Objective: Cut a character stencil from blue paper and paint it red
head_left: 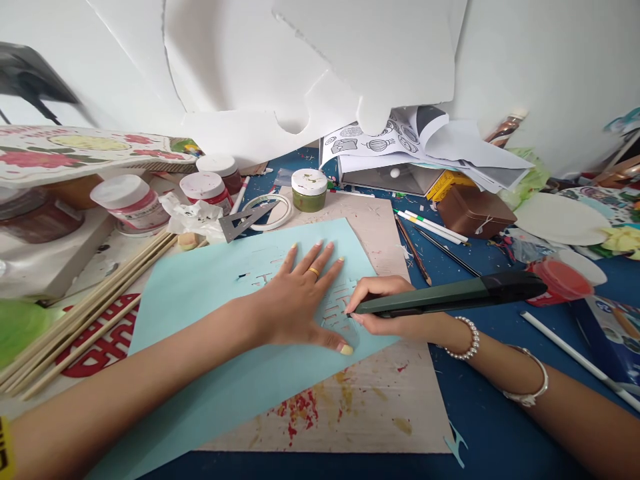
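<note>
The left hand [297, 300] lies flat, fingers spread, on light-blue paper [190, 287] atop stained cardboard [370, 413]; the right hand [400, 325] grips a green utility knife [445, 295], its tip apparently touching the paper.

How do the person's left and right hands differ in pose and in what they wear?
The left hand lies palm down, fingers extended, on the light blue paper; the right hand curls around a dark green cutter.
The left hand wears a ring; none shows on the right hand, whose arm has a beaded bracelet and a bangle.
Both are bare, ungloved hands.
</note>
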`<state>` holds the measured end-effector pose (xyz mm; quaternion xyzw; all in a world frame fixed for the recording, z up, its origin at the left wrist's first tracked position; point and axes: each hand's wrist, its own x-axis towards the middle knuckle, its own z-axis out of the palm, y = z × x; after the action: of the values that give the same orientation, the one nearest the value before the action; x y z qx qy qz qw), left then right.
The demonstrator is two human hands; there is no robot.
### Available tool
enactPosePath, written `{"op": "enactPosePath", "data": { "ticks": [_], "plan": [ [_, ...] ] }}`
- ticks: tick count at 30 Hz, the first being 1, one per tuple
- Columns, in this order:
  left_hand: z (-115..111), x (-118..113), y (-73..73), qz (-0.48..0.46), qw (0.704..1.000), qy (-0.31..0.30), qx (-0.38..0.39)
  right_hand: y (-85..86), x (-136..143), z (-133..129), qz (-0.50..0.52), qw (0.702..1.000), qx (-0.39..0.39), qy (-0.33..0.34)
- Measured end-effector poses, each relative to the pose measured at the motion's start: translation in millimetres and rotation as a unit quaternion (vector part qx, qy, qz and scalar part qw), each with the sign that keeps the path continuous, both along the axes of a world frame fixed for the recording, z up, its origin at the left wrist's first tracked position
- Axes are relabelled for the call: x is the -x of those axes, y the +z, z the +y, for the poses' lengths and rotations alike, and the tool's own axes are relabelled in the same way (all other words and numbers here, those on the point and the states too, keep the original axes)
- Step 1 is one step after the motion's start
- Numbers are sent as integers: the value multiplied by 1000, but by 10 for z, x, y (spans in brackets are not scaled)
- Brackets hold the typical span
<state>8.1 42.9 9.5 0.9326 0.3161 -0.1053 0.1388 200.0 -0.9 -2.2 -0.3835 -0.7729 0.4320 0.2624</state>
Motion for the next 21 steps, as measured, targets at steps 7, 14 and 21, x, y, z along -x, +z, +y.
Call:
{"op": "enactPosePath", "data": {
  "ticks": [7, 14, 21],
  "plan": [
    [0, -5, 4, -4, 1000, 3, 3, 0, -1, -13, -3, 1000, 5, -7],
    [4, 7, -8, -9, 1000, 5, 4, 17, -10, -11, 5, 1000, 14, -13],
    [9, 0, -6, -6, 1000, 5, 0, 10, -13, -10, 11, 999, 24, -20]
  ]
}}
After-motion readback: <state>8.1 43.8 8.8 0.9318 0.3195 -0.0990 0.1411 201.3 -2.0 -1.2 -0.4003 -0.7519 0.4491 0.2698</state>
